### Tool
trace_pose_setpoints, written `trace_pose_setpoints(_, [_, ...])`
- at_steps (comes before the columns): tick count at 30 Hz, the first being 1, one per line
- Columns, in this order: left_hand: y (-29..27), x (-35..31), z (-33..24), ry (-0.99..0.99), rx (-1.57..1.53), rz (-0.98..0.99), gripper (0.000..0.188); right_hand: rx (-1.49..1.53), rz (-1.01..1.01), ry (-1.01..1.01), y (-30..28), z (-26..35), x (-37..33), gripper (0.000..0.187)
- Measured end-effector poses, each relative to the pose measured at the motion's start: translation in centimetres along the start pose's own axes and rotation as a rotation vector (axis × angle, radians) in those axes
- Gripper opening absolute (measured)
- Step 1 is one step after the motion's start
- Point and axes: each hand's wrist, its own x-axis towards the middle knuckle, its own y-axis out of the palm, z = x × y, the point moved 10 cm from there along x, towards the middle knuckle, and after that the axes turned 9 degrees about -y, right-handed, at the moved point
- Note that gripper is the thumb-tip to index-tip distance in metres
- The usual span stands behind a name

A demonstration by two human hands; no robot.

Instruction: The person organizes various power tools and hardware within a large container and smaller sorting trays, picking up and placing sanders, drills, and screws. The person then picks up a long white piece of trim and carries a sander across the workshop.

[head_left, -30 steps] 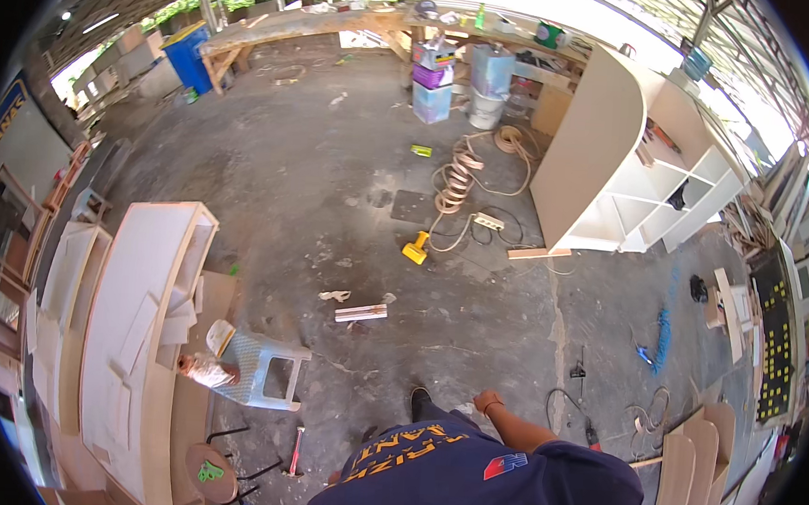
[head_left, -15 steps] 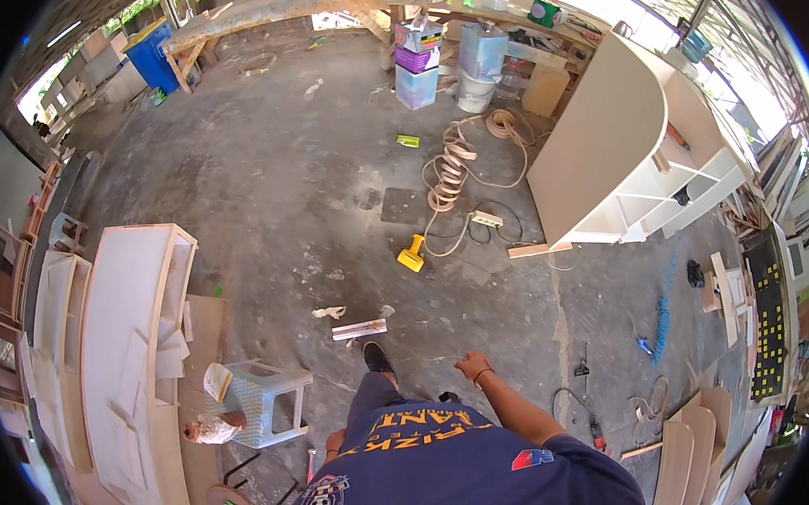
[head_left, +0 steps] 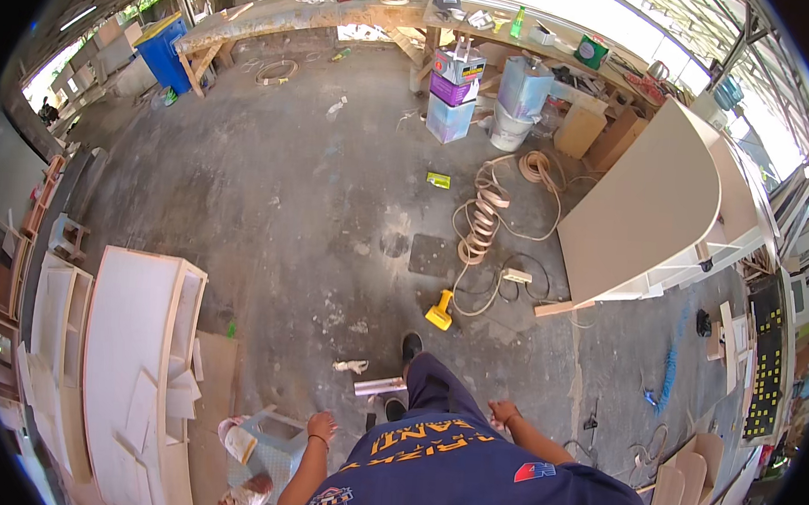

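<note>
My left hand (head_left: 322, 426) hangs beside the grey plastic stool (head_left: 284, 428), fingers loosely apart and nothing seen in them. On the stool stand a stained white tub (head_left: 237, 439) and a brown-smeared container (head_left: 246, 496). My right hand (head_left: 504, 413) is held low over the concrete floor, its fingers slightly curled, with no object visible in it. Near my shoes lie a pale narrow strip (head_left: 379, 387) and a crumpled white scrap (head_left: 350, 366). Farther ahead rests a yellow pistol-shaped tool (head_left: 439, 310).
A coiled pale strip (head_left: 482, 225) and a power strip (head_left: 516, 276) with cables lie ahead. A large curved cabinet (head_left: 648, 207) stands right; a white-topped cabinet (head_left: 134, 356) stands left. Boxes (head_left: 451, 119) and a bucket (head_left: 508, 129) sit before the long workbench (head_left: 298, 16).
I have stepped forward, the other foot now leading. My left hand has swung out ahead near the stool, while my right hand has drawn back toward my body.
</note>
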Motion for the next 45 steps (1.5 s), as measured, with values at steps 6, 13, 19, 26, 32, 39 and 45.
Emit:
trace_pose_setpoints(6, [15.3, -1.0, -14.8, 0.053, 0.136, 0.104, 0.022, -0.972, 0.289, -0.438, 2.3, 1.0, 8.3, 0.035])
trace_pose_setpoints(13, [15.5, 5.0, -31.4, 0.12, 0.438, 0.043, 0.025, -0.703, -0.059, -0.518, -9.9, 24.2, 20.5, 0.031])
trace_pose_setpoints(19, [13.0, 9.0, -39.3, 0.058, -0.026, -0.155, 0.027, 0.517, -0.165, -0.313, -21.3, 48.3, 24.3, 0.027])
trace_pose_setpoints(26, [17.9, 15.9, -45.0, 0.148, 0.76, -0.1, 0.029, 0.478, -0.019, -0.427, -23.2, 66.3, 34.0, 0.023])
trace_pose_setpoints(32, [20.0, 21.3, -63.5, 0.447, 1.366, -0.175, 0.029, 0.242, 0.054, -0.385, -22.4, 77.8, 41.9, 0.02])
trace_pose_setpoints(39, [24.3, 16.7, -94.2, 0.255, -0.049, -0.068, 0.029, -0.213, -0.065, -0.521, -29.6, 79.4, 52.0, 0.01])
trace_pose_setpoints(45, [31.5, 22.2, -102.9, 0.149, -0.144, 0.045, 0.029, -1.013, 0.145, -0.456, -28.2, 78.7, 56.4, 0.013])
